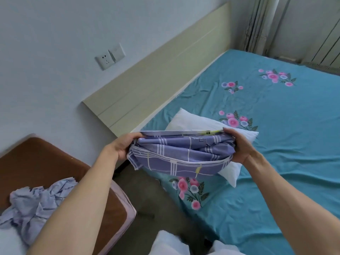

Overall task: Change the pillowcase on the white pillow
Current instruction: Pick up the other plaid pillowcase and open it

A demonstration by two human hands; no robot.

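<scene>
A bare white pillow (198,122) lies on the teal flowered bed sheet (276,144) near the headboard. In front of it I hold a purple checked pillowcase (180,153), bunched up and stretched wide between both hands, its mouth open towards the pillow. My left hand (123,146) grips its left end, my right hand (237,146) grips its right end. The pillowcase hides the near part of the pillow. A white corner (230,172) of the pillow sticks out below my right hand.
A crumpled pale purple cloth (36,199) lies on a brown cushioned seat (36,159) at the lower left. A cream headboard (156,80) runs along the white wall with a socket (108,57). Bare floor (150,208) separates seat and bed. Curtains (266,24) hang at the far right.
</scene>
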